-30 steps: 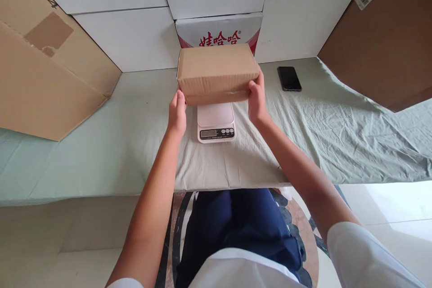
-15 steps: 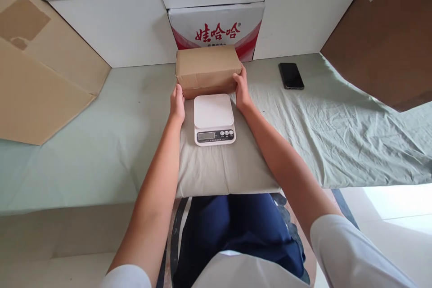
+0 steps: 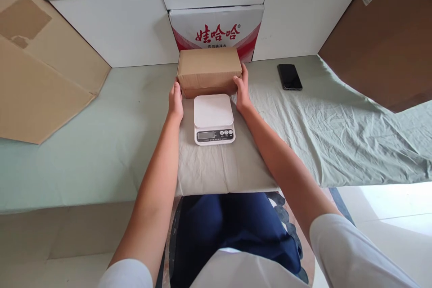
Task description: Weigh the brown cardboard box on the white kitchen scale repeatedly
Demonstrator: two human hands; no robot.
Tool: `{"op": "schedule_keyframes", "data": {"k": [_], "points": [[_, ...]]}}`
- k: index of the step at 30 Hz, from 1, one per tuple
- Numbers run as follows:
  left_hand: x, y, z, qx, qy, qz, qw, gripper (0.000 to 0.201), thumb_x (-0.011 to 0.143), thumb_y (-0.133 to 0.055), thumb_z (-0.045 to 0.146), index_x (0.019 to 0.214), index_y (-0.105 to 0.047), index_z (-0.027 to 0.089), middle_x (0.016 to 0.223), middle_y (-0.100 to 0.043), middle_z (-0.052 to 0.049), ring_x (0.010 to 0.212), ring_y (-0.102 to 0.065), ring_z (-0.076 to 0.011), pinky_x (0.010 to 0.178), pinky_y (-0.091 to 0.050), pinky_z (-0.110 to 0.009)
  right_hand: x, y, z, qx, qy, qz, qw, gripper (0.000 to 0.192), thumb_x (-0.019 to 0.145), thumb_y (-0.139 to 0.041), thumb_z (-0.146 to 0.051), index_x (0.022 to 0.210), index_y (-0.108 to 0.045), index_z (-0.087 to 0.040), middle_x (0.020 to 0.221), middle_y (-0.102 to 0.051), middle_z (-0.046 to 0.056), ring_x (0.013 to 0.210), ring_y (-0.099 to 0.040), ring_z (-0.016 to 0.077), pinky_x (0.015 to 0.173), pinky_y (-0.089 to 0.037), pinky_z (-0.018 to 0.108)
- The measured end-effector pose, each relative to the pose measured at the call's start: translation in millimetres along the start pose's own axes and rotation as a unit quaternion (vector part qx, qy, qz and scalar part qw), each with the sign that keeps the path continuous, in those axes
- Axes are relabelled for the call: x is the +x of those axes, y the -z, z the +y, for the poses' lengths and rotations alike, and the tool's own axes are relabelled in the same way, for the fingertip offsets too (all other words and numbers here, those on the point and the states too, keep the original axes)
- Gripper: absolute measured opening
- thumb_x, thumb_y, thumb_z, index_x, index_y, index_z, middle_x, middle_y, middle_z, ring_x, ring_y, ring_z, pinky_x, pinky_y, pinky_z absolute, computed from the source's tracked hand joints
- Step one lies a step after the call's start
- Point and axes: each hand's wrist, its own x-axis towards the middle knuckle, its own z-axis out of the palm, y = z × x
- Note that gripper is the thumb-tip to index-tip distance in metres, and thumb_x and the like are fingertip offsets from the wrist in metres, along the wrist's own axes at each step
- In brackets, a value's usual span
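Observation:
A closed brown cardboard box [image 3: 209, 65] is between my two hands, just behind the kitchen scale. My left hand [image 3: 175, 102] presses on the box's left end near the lower front corner, thumb up. At the right end, my right hand [image 3: 242, 87] grips the box, its thumb on the front face and its fingers around the side. The white digital kitchen scale [image 3: 213, 112] lies on the cloth between my forearms, its plate bare and its display blank. The box's front lower edge lies right at the back of the scale; whether they touch, I cannot tell.
A pale green cloth [image 3: 101, 144] covers the table. A black phone [image 3: 289, 76] lies to the right. Behind the box stands a white and red printed carton [image 3: 216, 20]. Large cardboard panels flank the table at left [image 3: 47, 85] and right [image 3: 381, 54].
The box has settled slightly lower in view and squared up a little, showing more print on the carton behind. My left hand has shifted slightly left. The scale stays put.

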Motion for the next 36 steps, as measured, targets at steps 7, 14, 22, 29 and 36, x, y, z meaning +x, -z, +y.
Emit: {"op": "schedule_keyframes", "data": {"k": [7, 14, 22, 29, 36], "points": [[-0.8, 3.7, -1.2, -0.006, -0.019, -0.029, 0.999, 0.1, 0.079, -0.049, 0.09, 0.149, -0.054, 0.019, 0.169, -0.04, -0.016, 0.16, -0.034, -0.0286, 0.131, -0.03, -0.042, -2.6, 15.8, -0.6, -0.016, -0.094, 0.019, 0.995, 0.099, 0.079, -0.04, -0.086, 0.158, -0.019, -0.03, 0.175, -0.023, 0.006, 0.166, -0.018, 0.0234, 0.137, -0.017, 0.054], [-5.4, -1.3, -1.2, -0.025, -0.02, -0.052, 0.998, 0.088, 0.078, -0.054, 0.088, 0.134, -0.065, 0.022, 0.157, -0.056, -0.016, 0.157, -0.039, -0.0308, 0.131, -0.029, -0.046, -17.8, -6.6, -20.6, -0.034, -0.066, -0.015, 0.997, 0.083, 0.08, -0.052, -0.077, 0.144, -0.039, -0.026, 0.159, -0.049, 0.009, 0.151, -0.044, 0.0271, 0.135, -0.028, 0.05], [-15.2, 2.0, 28.2, 0.018, -0.074, -0.052, 0.996, 0.085, 0.083, -0.048, 0.086, 0.139, -0.061, 0.023, 0.161, -0.052, -0.013, 0.157, -0.039, -0.0293, 0.13, -0.031, -0.041, -25.6, -6.2, -65.1, -0.059, -0.007, -0.049, 0.997, 0.081, 0.087, -0.046, -0.079, 0.149, -0.031, -0.03, 0.161, -0.044, 0.007, 0.154, -0.037, 0.0285, 0.135, -0.027, 0.052], [-88.2, 10.9, 71.0, 0.025, -0.135, -0.078, 0.987, 0.087, 0.087, -0.044, 0.084, 0.154, -0.048, 0.029, 0.167, -0.045, -0.009, 0.159, -0.035, -0.0308, 0.129, -0.033, -0.043, -80.5, 7.1, -131.9, -0.1, 0.05, -0.116, 0.987, 0.078, 0.09, -0.05, -0.075, 0.155, -0.029, -0.037, 0.171, -0.03, -0.001, 0.164, -0.021, 0.0297, 0.138, -0.019, 0.051], [-139.3, 9.4, 60.1, 0.028, -0.092, -0.08, 0.992, 0.091, 0.084, -0.045, 0.086, 0.154, -0.049, 0.029, 0.166, -0.046, -0.011, 0.16, -0.034, -0.0333, 0.13, -0.032, -0.045, -135.7, 18.3, -117.4, -0.068, 0.0, -0.096, 0.993, 0.078, 0.091, -0.052, -0.069, 0.158, -0.027, -0.038, 0.169, -0.035, 0.001, 0.157, -0.034, 0.0288, 0.136, -0.027, 0.051]]}}
